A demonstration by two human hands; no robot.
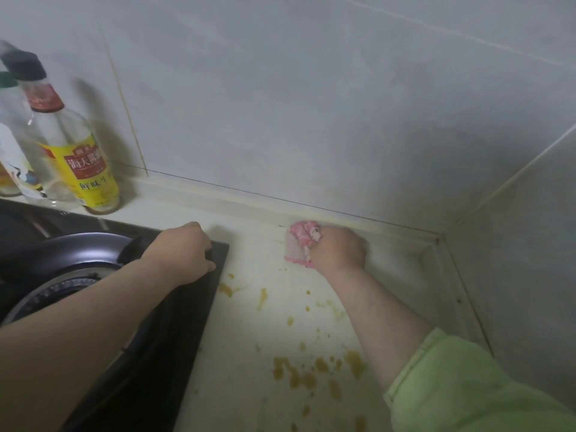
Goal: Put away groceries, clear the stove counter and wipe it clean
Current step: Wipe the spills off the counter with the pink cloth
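The right hand [338,249] is closed around a bunched pink cloth [300,241] and presses it onto the pale counter [243,338] close to the back wall [311,104], well in from the right corner. Nearer the camera, yellow-brown sauce stains [296,374] are spattered across the counter between the cloth and the front edge, beside the light green sleeve [467,385] of the right arm. The left hand [184,252] rests on the far right corner of the black glass cooktop [162,353] with its fingers bent; whether they actually grip the edge cannot be told. Left of that hand a black wok [71,247] sits over a burner [62,288]. At the back left, against the wall, stand a yellow-labelled seasoning bottle [78,151] with a dark cap and a green-capped bottle [12,145] just beside it.
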